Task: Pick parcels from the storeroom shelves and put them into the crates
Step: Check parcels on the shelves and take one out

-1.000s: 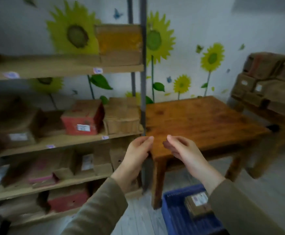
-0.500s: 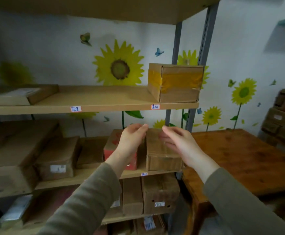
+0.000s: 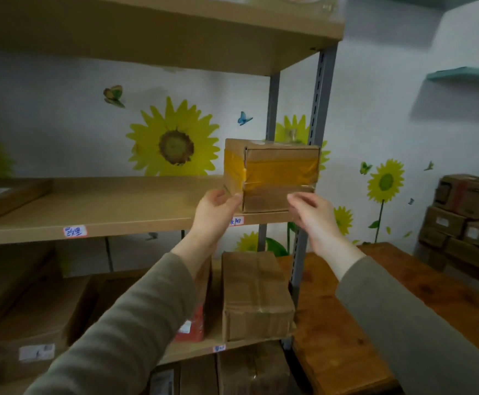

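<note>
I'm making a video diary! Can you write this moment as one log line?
step: pick parcel | target: yellow-taped box on shelf | left grip: at lower-left corner | right grip: at lower-right corner

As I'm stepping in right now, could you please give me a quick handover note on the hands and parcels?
Left hand: at the lower left corner of the yellow-taped parcel, grip unclear.
Right hand: open, by its lower right corner.
The parcel sits on the middle shelf; a brown parcel lies one shelf below.
Done: nothing shown; no crate in view.
To do: lift the parcel, crate it.
</note>
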Demonstrator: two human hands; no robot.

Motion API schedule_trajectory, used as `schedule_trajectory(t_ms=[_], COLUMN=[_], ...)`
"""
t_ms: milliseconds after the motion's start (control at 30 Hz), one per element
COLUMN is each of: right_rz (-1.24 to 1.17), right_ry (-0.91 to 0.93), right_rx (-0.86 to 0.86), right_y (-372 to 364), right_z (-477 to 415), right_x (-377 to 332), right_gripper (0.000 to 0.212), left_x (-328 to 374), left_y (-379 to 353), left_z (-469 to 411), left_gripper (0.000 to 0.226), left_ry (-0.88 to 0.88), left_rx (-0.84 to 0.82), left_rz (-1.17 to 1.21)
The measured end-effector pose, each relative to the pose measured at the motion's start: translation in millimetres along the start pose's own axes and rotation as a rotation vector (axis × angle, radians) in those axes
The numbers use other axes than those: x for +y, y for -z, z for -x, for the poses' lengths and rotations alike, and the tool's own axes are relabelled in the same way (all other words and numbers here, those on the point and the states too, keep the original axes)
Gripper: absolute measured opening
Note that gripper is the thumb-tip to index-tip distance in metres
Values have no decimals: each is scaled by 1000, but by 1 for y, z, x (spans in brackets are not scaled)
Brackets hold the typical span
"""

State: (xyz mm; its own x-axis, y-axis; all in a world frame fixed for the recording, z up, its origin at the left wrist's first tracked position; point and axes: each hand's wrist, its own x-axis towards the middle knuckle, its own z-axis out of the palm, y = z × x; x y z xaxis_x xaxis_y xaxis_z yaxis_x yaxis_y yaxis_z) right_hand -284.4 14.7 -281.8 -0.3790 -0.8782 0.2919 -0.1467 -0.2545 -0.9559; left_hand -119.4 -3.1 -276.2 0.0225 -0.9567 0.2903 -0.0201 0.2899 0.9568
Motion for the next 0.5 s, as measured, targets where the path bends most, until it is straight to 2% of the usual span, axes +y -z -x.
schedule_trajectory(t_ms=[67, 100, 167, 233, 300, 367, 433, 500], right_rz=[-19, -30, -55, -60, -52, -20, 22, 0], right_ry=[24, 43, 72, 70, 50, 27, 44, 74], right_rx=[73, 104, 165, 210, 181, 105, 52, 54], right_y=[6, 9, 13, 18, 20, 20, 18, 16], right_z=[-21, -29, -48, -63, -74, -80, -81, -78], right_x=[-7, -10, -13, -14, -11, -6, 0, 4], right_gripper=[29, 35, 42, 43, 30, 16, 19, 18], left_x=[11, 14, 19, 15, 10, 8, 5, 5], left_y=[-17, -25, -36, -43, -49, -53, -55, -51], left_z=[-15, -20, -29, -38, -46, -50, -52, -53], left_gripper=[55, 44, 4, 8, 20, 21, 22, 36], left_ry=[-39, -57, -47, -47, -39, -41, -65, -61], left_rx=[1, 11, 46, 72, 78, 69, 72, 108], left_rz=[-34, -35, -36, -52, -88, -123, -155, -117])
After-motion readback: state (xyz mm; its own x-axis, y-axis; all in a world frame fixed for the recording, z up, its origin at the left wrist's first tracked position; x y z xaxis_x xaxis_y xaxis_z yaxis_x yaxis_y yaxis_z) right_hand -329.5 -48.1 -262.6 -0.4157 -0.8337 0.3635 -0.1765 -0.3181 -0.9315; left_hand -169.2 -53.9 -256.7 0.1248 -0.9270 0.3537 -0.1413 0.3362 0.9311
